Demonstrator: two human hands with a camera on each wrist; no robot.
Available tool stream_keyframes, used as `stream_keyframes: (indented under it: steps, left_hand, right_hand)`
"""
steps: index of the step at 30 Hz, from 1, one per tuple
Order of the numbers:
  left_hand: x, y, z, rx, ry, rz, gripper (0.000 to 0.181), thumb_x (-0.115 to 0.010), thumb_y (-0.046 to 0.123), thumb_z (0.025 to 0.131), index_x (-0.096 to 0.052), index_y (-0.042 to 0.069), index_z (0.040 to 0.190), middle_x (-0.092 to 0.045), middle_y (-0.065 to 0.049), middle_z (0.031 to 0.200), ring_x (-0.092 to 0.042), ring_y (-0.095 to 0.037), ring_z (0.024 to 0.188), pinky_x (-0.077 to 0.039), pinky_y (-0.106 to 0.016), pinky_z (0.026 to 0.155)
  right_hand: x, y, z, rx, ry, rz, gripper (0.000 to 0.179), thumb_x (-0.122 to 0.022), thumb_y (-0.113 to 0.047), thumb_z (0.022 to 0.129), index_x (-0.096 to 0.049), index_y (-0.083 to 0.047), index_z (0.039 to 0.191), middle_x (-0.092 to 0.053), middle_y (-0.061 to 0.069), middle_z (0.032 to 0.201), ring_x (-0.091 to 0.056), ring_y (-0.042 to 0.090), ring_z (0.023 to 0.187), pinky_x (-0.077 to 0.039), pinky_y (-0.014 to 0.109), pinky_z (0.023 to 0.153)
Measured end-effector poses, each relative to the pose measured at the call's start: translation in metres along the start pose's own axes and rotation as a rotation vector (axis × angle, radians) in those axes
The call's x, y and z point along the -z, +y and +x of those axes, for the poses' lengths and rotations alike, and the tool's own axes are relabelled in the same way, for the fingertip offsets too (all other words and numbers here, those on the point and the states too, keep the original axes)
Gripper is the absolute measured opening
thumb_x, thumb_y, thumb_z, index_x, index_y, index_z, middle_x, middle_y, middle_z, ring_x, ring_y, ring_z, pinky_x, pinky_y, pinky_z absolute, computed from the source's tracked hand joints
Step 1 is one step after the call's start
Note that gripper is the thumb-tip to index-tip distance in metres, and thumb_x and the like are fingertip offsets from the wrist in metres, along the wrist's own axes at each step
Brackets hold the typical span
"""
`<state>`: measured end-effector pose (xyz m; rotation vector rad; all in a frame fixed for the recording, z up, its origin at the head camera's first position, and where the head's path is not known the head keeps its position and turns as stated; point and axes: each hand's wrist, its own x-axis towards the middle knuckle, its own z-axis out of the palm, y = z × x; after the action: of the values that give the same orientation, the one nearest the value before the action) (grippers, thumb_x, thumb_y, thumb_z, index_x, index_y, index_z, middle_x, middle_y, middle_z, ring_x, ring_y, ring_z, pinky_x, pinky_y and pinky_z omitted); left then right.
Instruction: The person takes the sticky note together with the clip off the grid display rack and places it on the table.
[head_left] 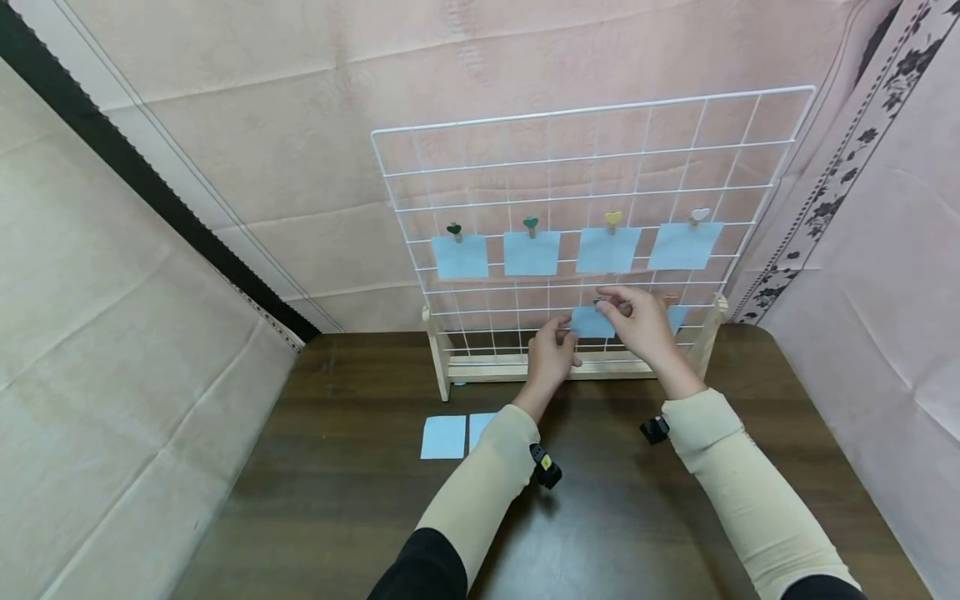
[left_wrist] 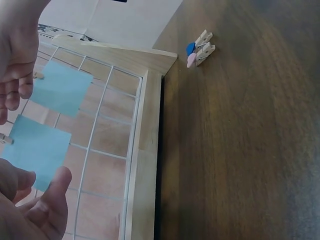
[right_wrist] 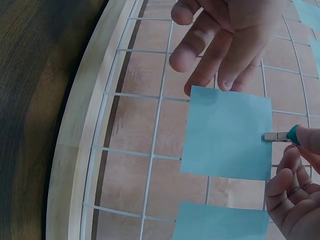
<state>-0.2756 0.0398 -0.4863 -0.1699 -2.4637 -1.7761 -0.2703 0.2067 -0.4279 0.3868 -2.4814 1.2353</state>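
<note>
My right hand pinches a small wooden clothespin with a green heart on its end. The clothespin sits on the upper edge of a square light-blue paper, which lies against a white wire grid. At the paper's left edge is my left hand, thumb and forefinger apart, fingertips right at the edge. Beside this paper hangs another blue paper, partly hidden by my right hand in the head view. Higher up, several blue papers hang in a row from heart clothespins.
Wooden feet and a wooden base bar hold the grid upright on a brown table. Two loose blue papers lie near my left forearm. By the grid's base, two clothespins, blue and pink, lie on the table. Pale cloth hangs around.
</note>
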Motion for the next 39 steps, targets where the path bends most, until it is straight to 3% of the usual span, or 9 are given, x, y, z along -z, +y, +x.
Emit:
stream_keyframes:
  steps: [9, 14, 18, 21, 29, 34, 39]
  left_hand:
    - [0.001, 0.000, -0.001, -0.010, 0.005, 0.025, 0.018, -0.063, 0.018, 0.108, -0.069, 0.004, 0.117, -0.077, -0.015, 0.099, -0.067, -0.013, 0.050, -0.050, -0.025, 0.048]
    - [0.003, 0.001, -0.003, -0.012, -0.004, 0.024, 0.015, -0.063, 0.020, 0.108, -0.069, 0.006, 0.107, -0.076, -0.017, 0.095, -0.070, -0.020, 0.053, -0.048, -0.024, 0.048]
    - [0.004, 0.001, -0.005, -0.010, -0.006, 0.018, 0.014, -0.064, 0.019, 0.108, -0.068, 0.007, 0.102, -0.073, -0.007, 0.084, -0.073, -0.029, 0.059, -0.050, -0.025, 0.047]
    - [0.004, 0.001, -0.005, -0.011, -0.004, 0.024, 0.014, -0.064, 0.019, 0.108, -0.069, 0.008, 0.101, -0.068, 0.002, 0.078, -0.073, -0.027, 0.059, -0.051, -0.026, 0.048]
    - [0.008, -0.001, -0.008, 0.002, -0.022, 0.035, 0.014, -0.063, 0.019, 0.108, -0.069, 0.007, 0.106, -0.073, -0.018, 0.097, -0.073, -0.023, 0.058, -0.056, -0.027, 0.053]
    - [0.012, -0.002, -0.009, -0.008, -0.039, 0.038, 0.014, -0.062, 0.019, 0.109, -0.069, 0.006, 0.109, -0.072, -0.016, 0.098, -0.072, -0.018, 0.057, -0.057, -0.027, 0.056]
    - [0.015, -0.002, -0.011, -0.035, -0.051, 0.039, 0.015, -0.061, 0.018, 0.109, -0.069, 0.005, 0.110, -0.073, -0.015, 0.099, -0.076, -0.031, 0.065, -0.056, -0.025, 0.056]
  right_hand:
    - [-0.004, 0.000, -0.001, 0.002, -0.001, -0.012, 0.026, -0.065, -0.015, 0.107, -0.073, -0.003, 0.129, -0.070, 0.018, 0.108, -0.068, 0.033, 0.087, -0.051, 0.048, 0.077]
    - [-0.006, 0.002, -0.001, 0.011, 0.008, -0.008, 0.025, -0.066, -0.013, 0.106, -0.073, -0.001, 0.127, -0.070, 0.020, 0.112, -0.070, 0.038, 0.093, -0.054, 0.056, 0.083]
    - [-0.008, 0.004, -0.002, 0.022, 0.037, -0.002, 0.023, -0.066, -0.012, 0.106, -0.074, 0.000, 0.123, -0.071, 0.021, 0.114, -0.070, 0.039, 0.095, -0.054, 0.058, 0.084]
    - [-0.010, 0.005, -0.002, 0.035, 0.065, -0.003, 0.021, -0.067, -0.011, 0.105, -0.075, 0.000, 0.120, -0.072, 0.020, 0.111, -0.070, 0.039, 0.092, -0.054, 0.058, 0.082]
    - [-0.010, 0.003, -0.002, 0.037, 0.141, 0.002, 0.018, -0.068, -0.012, 0.105, -0.077, 0.000, 0.116, -0.073, 0.019, 0.103, -0.066, 0.032, 0.084, -0.050, 0.043, 0.074]
    - [-0.008, 0.000, -0.002, 0.038, 0.203, 0.014, 0.018, -0.069, -0.010, 0.103, -0.077, 0.002, 0.114, -0.073, 0.020, 0.098, -0.064, 0.028, 0.081, -0.046, 0.026, 0.071]
    - [-0.005, -0.002, -0.002, 0.064, 0.235, 0.011, 0.018, -0.069, -0.007, 0.102, -0.076, 0.004, 0.114, -0.074, 0.020, 0.096, -0.063, 0.024, 0.076, -0.042, 0.016, 0.067]
